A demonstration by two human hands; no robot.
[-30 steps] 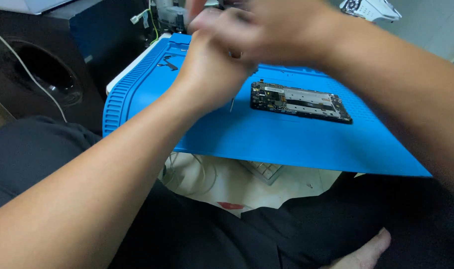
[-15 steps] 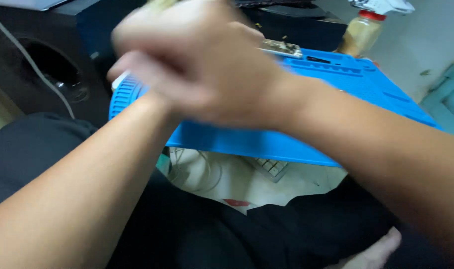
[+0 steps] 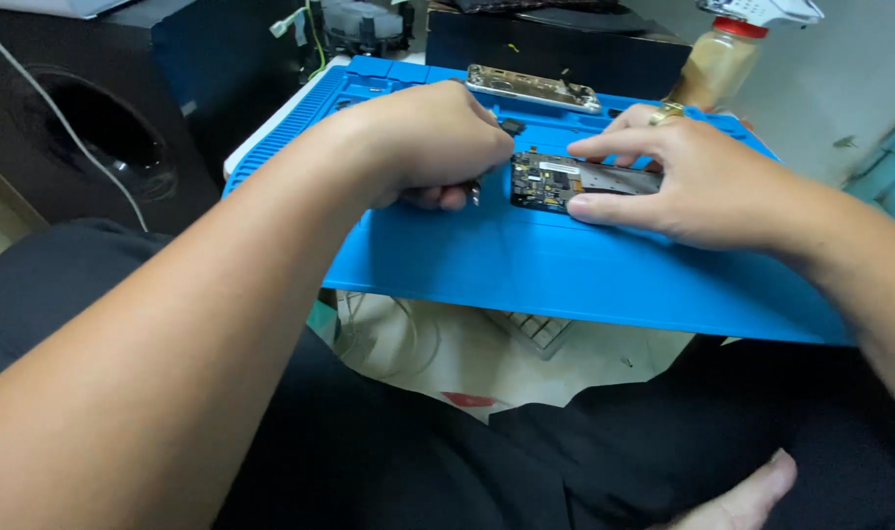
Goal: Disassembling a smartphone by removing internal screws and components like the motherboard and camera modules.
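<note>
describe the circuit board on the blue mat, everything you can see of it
The circuit board is a dark, flat, oblong piece lying face up on the blue mat, near its middle. Its left end is crowded with small chips and gold contacts; a grey metal shield covers the rest. The right hand pins it, fingers on its far edge, thumb at its near edge. The left hand holds a small tool just left of it.

Half a second ago our hands were clasped together and blurred, raised above the blue mat [image 3: 565,265] and hiding most of it. Now they have parted and come down — the right hand [image 3: 693,182] lies on the mat with its fingers pinning the circuit board [image 3: 575,182], the left hand [image 3: 423,147] closed in a fist just left of the board, a small metal tip showing beneath it.
</note>
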